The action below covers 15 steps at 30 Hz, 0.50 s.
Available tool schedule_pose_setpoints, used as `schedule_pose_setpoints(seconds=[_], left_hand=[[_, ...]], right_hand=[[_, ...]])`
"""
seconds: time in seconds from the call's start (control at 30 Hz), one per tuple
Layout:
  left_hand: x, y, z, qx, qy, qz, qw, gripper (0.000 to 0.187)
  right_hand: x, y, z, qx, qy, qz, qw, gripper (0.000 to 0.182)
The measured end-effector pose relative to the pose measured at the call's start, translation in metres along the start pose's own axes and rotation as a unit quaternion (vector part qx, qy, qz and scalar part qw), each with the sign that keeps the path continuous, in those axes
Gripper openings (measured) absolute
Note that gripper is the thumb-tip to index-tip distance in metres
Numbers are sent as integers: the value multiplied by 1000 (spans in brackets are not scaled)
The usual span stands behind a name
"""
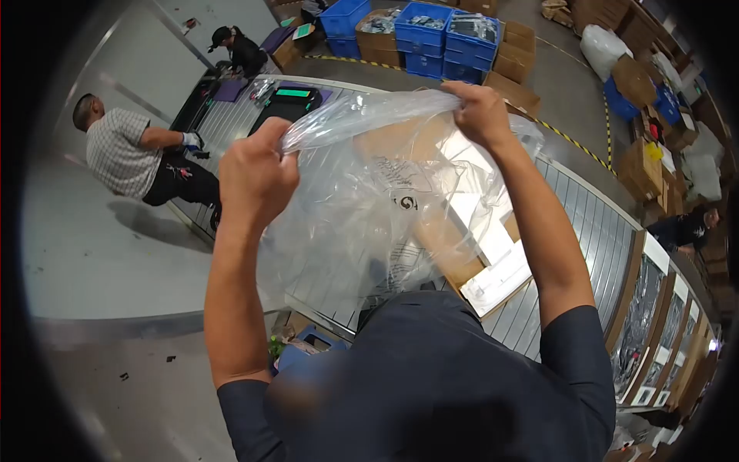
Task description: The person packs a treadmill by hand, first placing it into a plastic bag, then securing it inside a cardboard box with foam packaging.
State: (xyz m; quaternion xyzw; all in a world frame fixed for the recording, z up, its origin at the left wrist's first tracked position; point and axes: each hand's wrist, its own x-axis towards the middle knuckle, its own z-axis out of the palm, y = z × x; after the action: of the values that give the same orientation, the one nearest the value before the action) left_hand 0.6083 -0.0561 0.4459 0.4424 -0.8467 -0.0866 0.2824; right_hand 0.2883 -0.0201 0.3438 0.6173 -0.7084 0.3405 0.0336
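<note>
A large clear plastic bag (331,208) with black print hangs in front of me, its top edge bunched and stretched between both fists. My left hand (258,165) is closed on one end of that edge. My right hand (479,114) grips the other end, a little higher up. Through and beside the film I see a cardboard box (450,250) on the roller conveyor (577,208). White foam pieces (500,277) lie in or on the box; the film blurs how they sit.
Blue crates (423,38) and cartons stand at the back. Two people (119,146) are by the conveyor on the left, near a black device (285,108). Framed packages (650,308) line the conveyor's right end, with another person (685,227) beyond. A blue container (304,350) sits below.
</note>
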Motion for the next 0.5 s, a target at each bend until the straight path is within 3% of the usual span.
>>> schedule_pose_setpoints(seconds=[0.03, 0.07, 0.1, 0.17, 0.23, 0.3, 0.33, 0.37, 0.43, 0.47, 0.5], left_hand=[[-3, -12, -10, 113, 7, 5, 994, 15], [-3, -27, -20, 147, 6, -37, 988, 18], [-6, -45, -31, 200, 55, -17, 978, 21], [-13, -64, -61, 198, 128, -28, 971, 15], [-32, -69, -90, 187, 272, 29, 943, 20], [-71, -74, -93, 147, 414, 21, 898, 28], [-101, -86, -82, 193, 413, -16, 890, 32], [-133, -112, -59, 224, 354, 20, 908, 34], [-207, -175, 27, 159, 28, -46, 986, 20], [-259, -209, 79, 144, -233, -169, 947, 10], [-301, -232, 104, 120, -434, -262, 854, 14]], right_hand=[[10, 10, 2, -33, -4, 19, 999, 40], [22, 11, -4, -43, -25, 38, 998, 35], [32, 7, -14, -54, -49, 56, 996, 31], [53, -12, -35, -77, -70, -15, 994, 32], [56, -33, -55, 33, 38, -89, 995, 34], [32, -59, -68, 92, 213, -165, 959, 30], [4, -79, -62, 130, 240, -133, 953, 24], [-17, -84, -50, 219, 216, -168, 937, 23], [-108, 22, 63, 255, 249, -6, 934, 20], [-141, 12, 84, -63, -72, 98, 991, 26], [-179, 24, 125, -41, -301, 166, 938, 32]])
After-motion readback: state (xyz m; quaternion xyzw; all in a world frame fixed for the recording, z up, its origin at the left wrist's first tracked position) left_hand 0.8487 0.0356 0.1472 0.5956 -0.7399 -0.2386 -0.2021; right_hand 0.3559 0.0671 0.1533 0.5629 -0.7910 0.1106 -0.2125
